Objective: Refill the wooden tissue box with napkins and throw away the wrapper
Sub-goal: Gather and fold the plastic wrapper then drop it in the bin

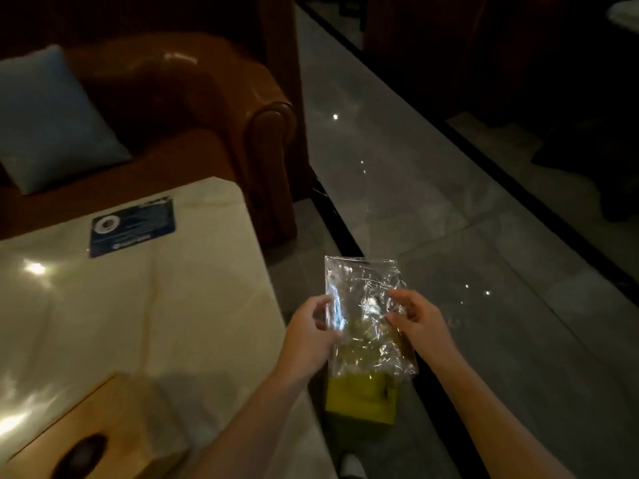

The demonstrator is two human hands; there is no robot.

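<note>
A crinkled clear plastic wrapper point(364, 305) hangs in the air over the floor, just right of the table's edge. My left hand point(309, 331) pinches its left side and my right hand point(416, 318) pinches its right side. The wrapper looks empty. Directly below it on the floor stands a small yellow-green bin point(361, 399), partly hidden by the wrapper. The wooden tissue box point(86, 426) sits on the table at the lower left, its dark oval slot facing up. No napkins are visible.
The cream marble table point(138, 305) carries a dark blue card point(133, 226) near its far edge. Behind it stands a brown leather armchair point(214, 108) with a blue cushion point(52, 122). Glossy grey floor tiles point(449, 202) stretch to the right.
</note>
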